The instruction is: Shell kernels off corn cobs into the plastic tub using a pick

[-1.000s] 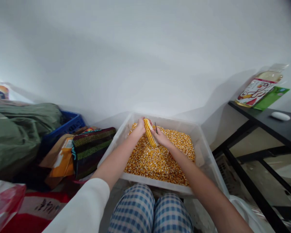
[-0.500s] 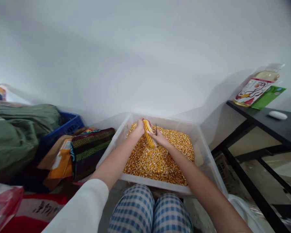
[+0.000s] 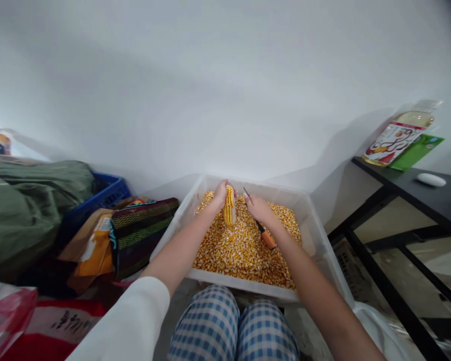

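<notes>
My left hand (image 3: 221,193) is closed around the upper end of an ear of corn (image 3: 229,208), which is held nearly upright over loose kernels. Yellow kernel rows cover its front, and a pale bare strip shows along the right side. To the right, my right hand (image 3: 258,206) grips what looks like a screwdriver (image 3: 268,239) by its shaft. Its thin tip points up and left past my fingers; its orange handle hangs down below the hand. Apart from the cob, the tool touches nothing that I can make out. Corn kernels (image 3: 236,255) fill much of a translucent plastic bin (image 3: 244,288).
At the left are a blue crate (image 3: 110,193) with green cloth (image 3: 56,185), a dark mesh bag (image 3: 143,230) and a red-and-white bag (image 3: 65,323). A black table (image 3: 406,183) stands right, bearing a bottle (image 3: 398,135), a green packet (image 3: 417,150) and a white object (image 3: 431,179). A wall is behind.
My right hand has moved off the cob to the right, and the tool's orange handle now shows. The cob, still in my left hand, has turned more upright.
</notes>
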{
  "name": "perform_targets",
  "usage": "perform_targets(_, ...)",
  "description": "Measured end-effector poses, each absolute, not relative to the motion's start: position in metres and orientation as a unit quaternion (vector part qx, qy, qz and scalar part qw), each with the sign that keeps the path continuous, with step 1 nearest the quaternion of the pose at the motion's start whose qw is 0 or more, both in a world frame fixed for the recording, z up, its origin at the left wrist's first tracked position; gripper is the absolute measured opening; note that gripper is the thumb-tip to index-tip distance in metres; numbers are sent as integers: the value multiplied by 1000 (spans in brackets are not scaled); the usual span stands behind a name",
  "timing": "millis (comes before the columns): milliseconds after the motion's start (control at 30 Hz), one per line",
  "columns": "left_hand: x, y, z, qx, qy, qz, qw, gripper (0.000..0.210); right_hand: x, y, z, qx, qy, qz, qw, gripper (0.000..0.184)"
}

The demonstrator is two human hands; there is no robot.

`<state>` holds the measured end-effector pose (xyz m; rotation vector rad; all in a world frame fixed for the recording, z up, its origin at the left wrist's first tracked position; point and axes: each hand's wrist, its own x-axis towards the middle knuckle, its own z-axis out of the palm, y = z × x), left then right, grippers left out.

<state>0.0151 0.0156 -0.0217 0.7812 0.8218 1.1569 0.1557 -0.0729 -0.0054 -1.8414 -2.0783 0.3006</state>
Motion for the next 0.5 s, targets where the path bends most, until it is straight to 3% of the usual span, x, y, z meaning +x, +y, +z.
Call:
perform_targets(133,17,14,-24,388,390,512,660,36,155,-82,7,-598,-795,76,73,41)
perform_targets(500,17,13,-26,429,398,500,638,39,142,-90,10,-587,-802,24,108,31)
